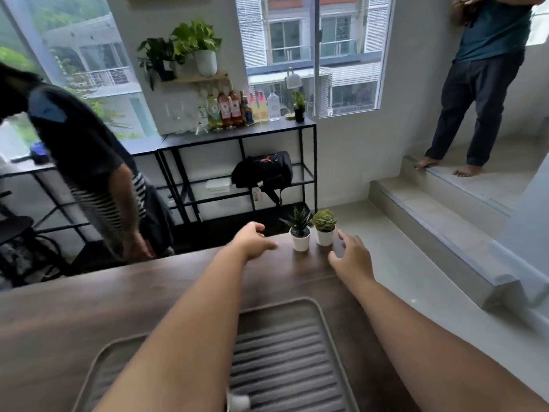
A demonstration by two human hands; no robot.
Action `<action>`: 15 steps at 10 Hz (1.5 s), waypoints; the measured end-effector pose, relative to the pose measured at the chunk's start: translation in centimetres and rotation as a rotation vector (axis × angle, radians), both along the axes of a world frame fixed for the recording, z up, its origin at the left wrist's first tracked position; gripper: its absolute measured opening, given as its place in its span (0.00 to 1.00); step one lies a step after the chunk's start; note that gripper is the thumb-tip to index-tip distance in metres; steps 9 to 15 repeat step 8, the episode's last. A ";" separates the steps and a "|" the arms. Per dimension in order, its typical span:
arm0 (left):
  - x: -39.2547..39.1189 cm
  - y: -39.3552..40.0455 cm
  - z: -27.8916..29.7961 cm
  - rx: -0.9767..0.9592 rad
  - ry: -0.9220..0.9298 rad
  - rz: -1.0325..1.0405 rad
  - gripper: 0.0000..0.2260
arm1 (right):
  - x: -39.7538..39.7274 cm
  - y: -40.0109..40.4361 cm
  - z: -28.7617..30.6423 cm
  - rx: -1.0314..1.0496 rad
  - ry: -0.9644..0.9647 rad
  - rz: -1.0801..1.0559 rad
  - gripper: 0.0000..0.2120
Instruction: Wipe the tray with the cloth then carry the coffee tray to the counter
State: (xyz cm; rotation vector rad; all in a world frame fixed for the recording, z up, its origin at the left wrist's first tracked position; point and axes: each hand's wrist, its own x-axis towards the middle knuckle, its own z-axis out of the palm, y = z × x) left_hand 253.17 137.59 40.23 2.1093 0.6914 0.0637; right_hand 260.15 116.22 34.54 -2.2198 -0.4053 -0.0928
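Note:
A grey ribbed tray (285, 352) lies on the brown wooden table (89, 310) at the bottom of the view, partly under my forearms. My left hand (252, 240) reaches out past the tray's far edge, fingers loosely curled, holding nothing. My right hand (352, 257) hovers to the right, fingers spread, just beside two small potted plants (312, 233) at the table's far edge. I see no cloth. A small white object (239, 402) shows at the tray's near edge, too blurred to name.
A person in a striped top (98, 173) stands at the table's far left. Another person (481, 84) stands barefoot on the steps (445, 227) at right. A black metal shelf (237, 168) with bottles, plants and a black bag stands under the windows.

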 end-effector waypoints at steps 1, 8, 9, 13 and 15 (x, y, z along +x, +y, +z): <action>-4.9 2.9 4.0 0.084 0.008 -0.048 0.27 | -2.6 -1.4 0.3 -0.007 -0.010 0.035 0.22; -46.3 -6.7 -9.7 0.774 -0.212 0.150 0.23 | -28.5 -13.2 1.9 0.247 0.112 0.042 0.12; -46.3 -6.7 -9.7 0.774 -0.212 0.150 0.23 | -28.5 -13.2 1.9 0.247 0.112 0.042 0.12; -46.3 -6.7 -9.7 0.774 -0.212 0.150 0.23 | -28.5 -13.2 1.9 0.247 0.112 0.042 0.12; -46.3 -6.7 -9.7 0.774 -0.212 0.150 0.23 | -28.5 -13.2 1.9 0.247 0.112 0.042 0.12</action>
